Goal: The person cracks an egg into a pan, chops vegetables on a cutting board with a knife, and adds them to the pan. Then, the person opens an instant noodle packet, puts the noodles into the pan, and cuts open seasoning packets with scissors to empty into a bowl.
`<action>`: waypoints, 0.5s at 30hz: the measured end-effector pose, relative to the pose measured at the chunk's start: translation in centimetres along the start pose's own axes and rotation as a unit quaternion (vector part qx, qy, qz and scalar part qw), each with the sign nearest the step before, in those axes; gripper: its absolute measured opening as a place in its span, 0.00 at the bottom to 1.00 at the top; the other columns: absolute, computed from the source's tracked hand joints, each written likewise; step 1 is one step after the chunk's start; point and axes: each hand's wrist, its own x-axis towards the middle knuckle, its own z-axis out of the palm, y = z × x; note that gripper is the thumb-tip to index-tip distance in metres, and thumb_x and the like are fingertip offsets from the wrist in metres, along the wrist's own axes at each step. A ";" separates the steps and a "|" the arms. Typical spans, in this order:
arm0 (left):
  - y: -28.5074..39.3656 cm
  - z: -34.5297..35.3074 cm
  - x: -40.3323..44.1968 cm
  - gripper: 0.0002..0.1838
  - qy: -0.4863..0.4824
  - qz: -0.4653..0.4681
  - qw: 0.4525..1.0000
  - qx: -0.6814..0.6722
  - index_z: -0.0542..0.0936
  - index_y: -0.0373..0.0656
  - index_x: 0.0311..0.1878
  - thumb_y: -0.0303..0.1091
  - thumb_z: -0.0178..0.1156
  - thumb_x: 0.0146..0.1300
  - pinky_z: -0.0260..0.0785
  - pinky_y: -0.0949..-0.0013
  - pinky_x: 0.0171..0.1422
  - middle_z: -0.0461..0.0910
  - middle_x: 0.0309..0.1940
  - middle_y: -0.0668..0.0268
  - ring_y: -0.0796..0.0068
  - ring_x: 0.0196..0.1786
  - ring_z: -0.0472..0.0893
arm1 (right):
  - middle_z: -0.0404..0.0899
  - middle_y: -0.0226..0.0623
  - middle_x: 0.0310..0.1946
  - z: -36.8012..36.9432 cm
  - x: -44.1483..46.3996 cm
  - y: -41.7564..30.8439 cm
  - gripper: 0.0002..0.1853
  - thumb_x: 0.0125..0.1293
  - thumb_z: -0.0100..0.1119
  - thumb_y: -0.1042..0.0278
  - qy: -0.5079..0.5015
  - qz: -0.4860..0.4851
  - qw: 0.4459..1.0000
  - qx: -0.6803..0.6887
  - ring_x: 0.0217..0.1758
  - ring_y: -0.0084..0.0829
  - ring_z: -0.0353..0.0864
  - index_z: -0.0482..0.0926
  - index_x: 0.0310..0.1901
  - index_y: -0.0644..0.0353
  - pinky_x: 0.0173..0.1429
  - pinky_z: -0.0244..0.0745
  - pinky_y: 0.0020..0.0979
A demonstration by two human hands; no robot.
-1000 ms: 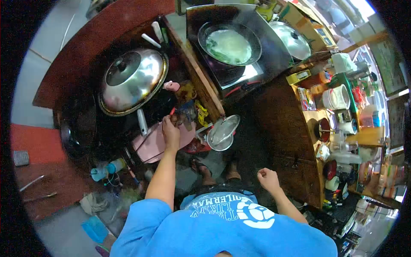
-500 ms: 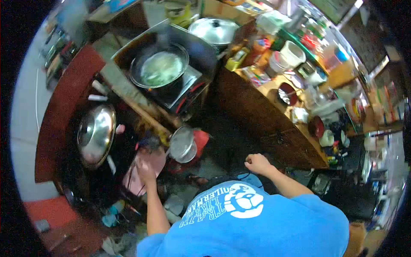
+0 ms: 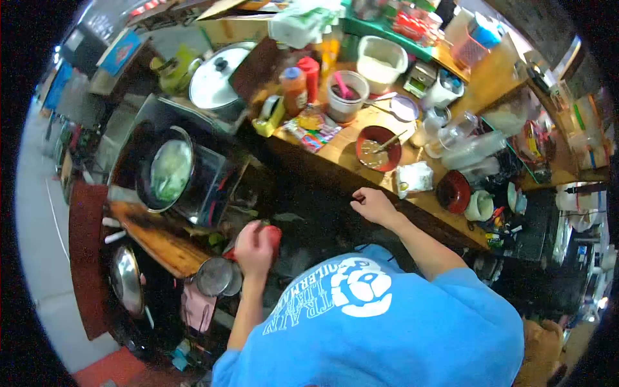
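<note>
My left hand [image 3: 255, 248] is smeared by motion, so its fingers cannot be read. It hovers close to a red object [image 3: 273, 237], whose kind I cannot make out, and beside a round metal strainer [image 3: 215, 276]. In front of my body, short of the wooden counter, my right hand [image 3: 374, 206] is loosely curled with nothing showing in it. A red bowl [image 3: 362, 153] of brownish liquid, a utensil resting in it, stands beyond that hand. Close by on the counter lies a white packet [image 3: 414, 178].
Ahead on the left, a wok [image 3: 147, 188] with pale, greenish contents sits over a stove. Behind it is a lidded pot [image 3: 219, 77]. Sauce bottles [image 3: 294, 90] and a tub with a pink scoop [image 3: 347, 97] line the counter. A metal lid [image 3: 127, 280] lies far left.
The view has swung toward the counter on the right. My left hand has left the pink sheet and come up beside the red object. My right hand stays curled, now closer to the counter.
</note>
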 end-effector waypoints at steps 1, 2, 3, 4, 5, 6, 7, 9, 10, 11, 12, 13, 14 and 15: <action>2.0 4.1 2.4 0.14 -0.034 0.025 0.999 -0.031 0.81 0.37 0.49 0.29 0.65 0.60 0.74 0.59 0.56 0.83 0.46 0.53 0.54 0.50 0.83 | 0.85 0.49 0.45 -0.8 -0.3 0.7 0.19 0.62 0.64 0.56 -0.009 0.003 1.000 -0.004 0.47 0.45 0.85 0.83 0.47 0.63 0.53 0.80 0.39; 1.7 8.5 4.5 0.21 -0.096 0.016 0.995 -0.018 0.77 0.39 0.56 0.31 0.66 0.59 0.74 0.58 0.58 0.79 0.55 0.50 0.51 0.55 0.80 | 0.85 0.49 0.45 -1.1 -0.5 1.9 0.19 0.62 0.64 0.56 -0.008 0.007 1.000 0.007 0.47 0.45 0.85 0.83 0.47 0.63 0.53 0.80 0.39; 1.9 12.8 6.6 0.24 -0.078 0.078 0.993 0.045 0.75 0.40 0.59 0.33 0.67 0.59 0.73 0.56 0.58 0.76 0.59 0.50 0.49 0.58 0.77 | 0.85 0.47 0.43 -1.6 -1.0 3.4 0.20 0.62 0.65 0.57 -0.020 0.015 1.000 0.018 0.46 0.42 0.86 0.82 0.49 0.64 0.52 0.80 0.37; 2.6 16.1 8.9 0.28 -0.058 0.136 0.983 0.107 0.73 0.42 0.62 0.35 0.68 0.58 0.73 0.55 0.59 0.73 0.62 0.49 0.46 0.60 0.75 | 0.86 0.46 0.42 -2.2 -1.3 4.5 0.21 0.62 0.67 0.58 -0.033 0.021 0.999 0.027 0.45 0.39 0.86 0.81 0.50 0.64 0.51 0.80 0.36; 4.0 18.0 11.5 0.31 -0.107 0.147 0.971 0.156 0.71 0.42 0.63 0.39 0.69 0.57 0.73 0.53 0.60 0.70 0.65 0.48 0.45 0.62 0.74 | 0.86 0.46 0.42 -2.9 -1.5 5.3 0.21 0.62 0.67 0.57 -0.052 0.053 0.996 0.040 0.45 0.39 0.86 0.82 0.50 0.64 0.51 0.80 0.36; 5.2 19.7 14.0 0.35 -0.154 0.156 0.954 0.203 0.70 0.42 0.65 0.44 0.70 0.55 0.72 0.51 0.61 0.67 0.67 0.47 0.43 0.63 0.72 | 0.86 0.45 0.43 -3.6 -1.8 5.9 0.21 0.62 0.67 0.56 -0.070 0.084 0.993 0.050 0.46 0.38 0.86 0.82 0.49 0.64 0.52 0.80 0.36; 5.4 21.9 16.2 0.38 -0.143 0.138 0.955 0.219 0.70 0.41 0.65 0.48 0.70 0.54 0.71 0.50 0.62 0.66 0.67 0.46 0.43 0.63 0.72 | 0.86 0.44 0.44 -3.6 -1.8 6.9 0.21 0.62 0.67 0.54 -0.068 0.076 0.994 0.042 0.47 0.38 0.86 0.83 0.49 0.63 0.53 0.80 0.35; 3.6 26.8 19.2 0.48 -0.062 0.148 0.947 0.278 0.68 0.38 0.67 0.59 0.72 0.48 0.68 0.48 0.65 0.64 0.68 0.43 0.44 0.64 0.71 | 0.86 0.42 0.44 -3.9 -1.3 7.0 0.21 0.63 0.67 0.55 -0.107 0.102 0.985 0.087 0.48 0.34 0.86 0.83 0.50 0.62 0.54 0.79 0.33; 4.0 27.3 20.3 0.48 -0.063 0.142 0.948 0.277 0.68 0.38 0.67 0.59 0.72 0.48 0.68 0.48 0.65 0.64 0.68 0.43 0.44 0.64 0.71 | 0.86 0.42 0.44 -3.6 -0.7 6.8 0.21 0.63 0.67 0.55 -0.133 0.102 0.978 0.123 0.48 0.32 0.85 0.83 0.51 0.63 0.55 0.78 0.32; 4.3 27.6 21.2 0.50 -0.078 0.110 0.948 0.288 0.68 0.38 0.67 0.61 0.73 0.46 0.68 0.48 0.64 0.66 0.67 0.44 0.44 0.63 0.71 | 0.85 0.41 0.46 -3.0 0.2 6.6 0.22 0.64 0.67 0.56 -0.152 0.072 0.974 0.156 0.49 0.30 0.84 0.81 0.53 0.63 0.55 0.78 0.32; 5.0 27.3 21.7 0.52 -0.093 0.079 0.946 0.300 0.67 0.38 0.68 0.62 0.73 0.44 0.68 0.47 0.64 0.68 0.65 0.45 0.45 0.63 0.72 | 0.84 0.40 0.48 -1.8 1.2 6.2 0.23 0.65 0.66 0.57 -0.169 0.041 0.966 0.189 0.51 0.29 0.83 0.79 0.56 0.63 0.55 0.77 0.31; 6.0 26.6 22.0 0.57 -0.108 0.053 0.950 0.287 0.66 0.36 0.68 0.65 0.75 0.39 0.68 0.48 0.65 0.71 0.62 0.49 0.47 0.63 0.72 | 0.82 0.39 0.51 -0.1 2.5 5.5 0.24 0.66 0.65 0.58 -0.158 0.050 0.954 0.249 0.52 0.29 0.81 0.76 0.59 0.63 0.56 0.77 0.31; 6.2 26.2 22.0 0.57 -0.110 0.050 0.950 0.288 0.66 0.36 0.68 0.65 0.75 0.39 0.68 0.48 0.65 0.71 0.62 0.49 0.47 0.63 0.72 | 0.79 0.38 0.54 1.6 4.1 4.6 0.25 0.67 0.64 0.59 -0.144 0.059 0.938 0.309 0.53 0.28 0.80 0.73 0.61 0.63 0.57 0.76 0.31; 6.2 25.9 22.0 0.58 -0.126 0.039 0.954 0.271 0.67 0.36 0.66 0.66 0.75 0.37 0.68 0.48 0.64 0.71 0.60 0.51 0.48 0.63 0.72 | 0.78 0.37 0.55 3.1 6.0 3.8 0.26 0.68 0.64 0.59 -0.117 0.059 0.928 0.348 0.53 0.28 0.79 0.71 0.63 0.63 0.57 0.75 0.31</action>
